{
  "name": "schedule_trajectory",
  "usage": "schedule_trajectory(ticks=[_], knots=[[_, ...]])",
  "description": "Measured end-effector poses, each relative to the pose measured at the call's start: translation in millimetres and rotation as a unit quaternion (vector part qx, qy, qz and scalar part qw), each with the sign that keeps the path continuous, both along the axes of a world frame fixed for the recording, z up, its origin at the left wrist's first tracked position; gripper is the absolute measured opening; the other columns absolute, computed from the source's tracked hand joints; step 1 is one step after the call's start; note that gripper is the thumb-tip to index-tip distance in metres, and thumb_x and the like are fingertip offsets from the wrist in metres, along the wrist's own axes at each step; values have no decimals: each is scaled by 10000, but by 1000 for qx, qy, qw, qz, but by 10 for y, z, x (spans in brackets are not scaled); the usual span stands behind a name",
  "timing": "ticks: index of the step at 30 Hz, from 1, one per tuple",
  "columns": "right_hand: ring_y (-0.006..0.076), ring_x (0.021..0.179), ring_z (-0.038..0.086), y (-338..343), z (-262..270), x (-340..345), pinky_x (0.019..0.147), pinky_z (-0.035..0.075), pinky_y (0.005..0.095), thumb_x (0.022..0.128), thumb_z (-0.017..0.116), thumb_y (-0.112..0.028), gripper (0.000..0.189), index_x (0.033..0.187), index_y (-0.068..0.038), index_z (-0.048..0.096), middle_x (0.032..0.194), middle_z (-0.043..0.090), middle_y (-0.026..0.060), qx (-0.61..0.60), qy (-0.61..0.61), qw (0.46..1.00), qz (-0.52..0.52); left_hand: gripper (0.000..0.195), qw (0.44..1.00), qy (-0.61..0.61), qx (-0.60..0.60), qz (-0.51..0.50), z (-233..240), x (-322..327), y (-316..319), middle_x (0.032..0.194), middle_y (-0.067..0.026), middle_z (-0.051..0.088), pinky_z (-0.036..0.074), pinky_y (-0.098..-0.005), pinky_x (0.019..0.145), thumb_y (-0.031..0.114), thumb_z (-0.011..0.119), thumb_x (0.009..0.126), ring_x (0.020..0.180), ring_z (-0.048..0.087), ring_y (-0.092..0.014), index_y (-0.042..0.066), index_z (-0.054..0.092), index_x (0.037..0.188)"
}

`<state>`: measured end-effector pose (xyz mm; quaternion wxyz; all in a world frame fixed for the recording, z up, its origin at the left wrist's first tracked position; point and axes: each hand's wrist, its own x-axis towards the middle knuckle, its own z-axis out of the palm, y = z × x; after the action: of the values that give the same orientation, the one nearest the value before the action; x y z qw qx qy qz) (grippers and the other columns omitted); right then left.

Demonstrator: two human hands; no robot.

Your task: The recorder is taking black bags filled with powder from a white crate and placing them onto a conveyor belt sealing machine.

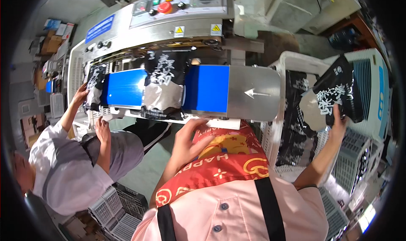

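Note:
My right hand (338, 123) grips the lower edge of a black plastic pouch (333, 95) with white writing and a pale window, tilted above a white plastic crate (282, 61). More black pouches (295, 114) lie inside that crate. Before my apron, my left hand (191, 139) holds nothing, its thumb and fingers apart near the conveyor's front edge. Another pouch (164, 85) lies across the blue belt (207, 88) of a band sealing machine (155, 28), its top end at the sealing head. The steel infeed plate (253, 92) bears a white arrow pointing left.
At the belt's left end a co-worker's hand (83, 93) touches a pouch (95, 85); their other hand (103, 130) hangs nearby. A red emergency-stop button (165, 7) sits on the control panel. Stacked crates (352, 161) stand at right, more crates (114, 212) at lower left.

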<state>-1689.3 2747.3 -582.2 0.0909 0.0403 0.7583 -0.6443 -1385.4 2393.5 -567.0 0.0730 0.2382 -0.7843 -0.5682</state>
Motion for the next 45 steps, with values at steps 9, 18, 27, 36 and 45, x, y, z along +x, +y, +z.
schedule_trajectory(ticks=[9,18,27,36,45], knots=[[197,1163,463,-1338,212,806,1015,325,320,789,542,10,546,1314,26,394,1280,479,103,-89,-106,985,101,802,915,-23,382,-132,-381,-1003,396,1259,-116,466,345,-333,1007,144,763,732,1181,426,-172,20,278,1359],[56,803,536,-1472,-258,72,753,414,177,870,601,-52,154,962,71,611,916,618,49,62,87,993,55,628,890,-40,454,-27,-516,-980,450,1127,-96,540,435,-283,898,113,724,779,1038,520,-141,-7,368,1282],[26,609,329,-1587,-456,-215,556,279,173,845,660,-159,317,620,-24,483,626,405,-85,122,119,985,34,607,869,-43,492,14,-582,-1155,526,1125,-103,546,438,-280,885,142,695,811,1021,529,-140,-54,359,1278],[21,574,249,-1547,-645,-380,489,199,206,859,647,-189,402,595,-45,381,591,330,-97,134,89,983,85,628,891,-52,449,37,-644,-1239,621,1075,-128,573,449,-280,855,191,731,781,995,544,-153,-78,402,1243],[10,590,285,-1530,-744,-440,507,231,189,876,623,-198,258,713,-17,539,617,385,-94,46,22,990,130,640,912,-69,394,85,-659,-1273,757,1103,-162,562,447,-285,865,188,734,778,1010,543,-176,-107,393,1232]])
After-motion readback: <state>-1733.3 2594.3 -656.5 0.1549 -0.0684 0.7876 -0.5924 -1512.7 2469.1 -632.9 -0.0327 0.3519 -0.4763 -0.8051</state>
